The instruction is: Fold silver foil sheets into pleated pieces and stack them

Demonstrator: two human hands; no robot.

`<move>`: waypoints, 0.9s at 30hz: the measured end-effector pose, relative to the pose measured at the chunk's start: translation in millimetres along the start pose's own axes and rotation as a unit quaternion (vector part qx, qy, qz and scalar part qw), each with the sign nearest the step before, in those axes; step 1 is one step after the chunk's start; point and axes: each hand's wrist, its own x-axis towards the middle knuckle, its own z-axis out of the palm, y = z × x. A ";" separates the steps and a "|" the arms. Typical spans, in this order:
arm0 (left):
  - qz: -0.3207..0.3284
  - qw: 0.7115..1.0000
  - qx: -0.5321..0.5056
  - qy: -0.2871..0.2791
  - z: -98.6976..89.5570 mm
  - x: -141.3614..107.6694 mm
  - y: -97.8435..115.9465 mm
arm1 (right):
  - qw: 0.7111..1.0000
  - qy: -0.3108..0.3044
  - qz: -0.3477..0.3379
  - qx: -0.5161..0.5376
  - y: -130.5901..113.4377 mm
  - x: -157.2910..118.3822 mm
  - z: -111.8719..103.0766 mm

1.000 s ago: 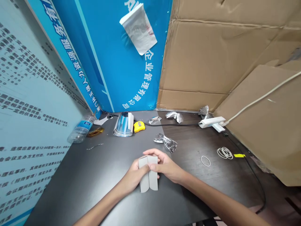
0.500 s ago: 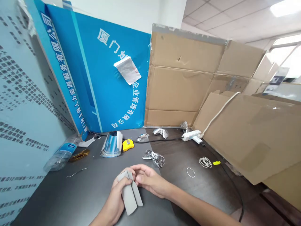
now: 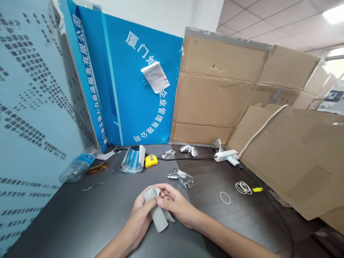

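A folded grey sheet (image 3: 160, 220), like thin card or paper, is held over the dark tabletop at the front. My left hand (image 3: 141, 215) is closed round it from the left, with the thumb pressed across its face. Pinching the sheet's upper right edge, my right hand (image 3: 178, 207) has its thumb beside the left thumb. The sheet's lower end hangs free in two flaps. Just beyond my hands lies a bundle of silvery strips (image 3: 181, 178). Fingers hide the sheet's back.
Behind are a rolled blue-and-white sheet (image 3: 133, 159), yellow tape measure (image 3: 151, 161), plastic bottle (image 3: 80, 165) and brown tape roll (image 3: 97, 168). To the right lie white rubber bands (image 3: 243, 187), a single band (image 3: 225, 197) and a power strip (image 3: 226, 155). Blue boards (image 3: 129, 89) and cardboard (image 3: 215, 86) enclose the table.
My right hand has moved in from beside the sheet and now pinches its upper edge. The sheet has turned and its flaps have shifted. The view has swung slightly left.
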 end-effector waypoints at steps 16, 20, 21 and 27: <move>0.132 0.966 0.218 0.046 -19.8 12.3 1.2 | 0.996 0.001 0.082 0.031 -2.4 0.0 3.4; 0.239 0.912 0.329 0.050 -19.2 11.1 6.6 | 0.997 0.024 0.067 -0.006 1.2 1.5 1.5; 0.256 0.903 0.342 0.048 -19.8 10.9 7.4 | 0.998 0.027 0.062 -0.014 2.1 1.8 1.4; 0.267 0.889 0.371 0.025 -29.7 13.0 6.9 | 0.996 0.041 0.044 -0.071 4.3 3.4 0.8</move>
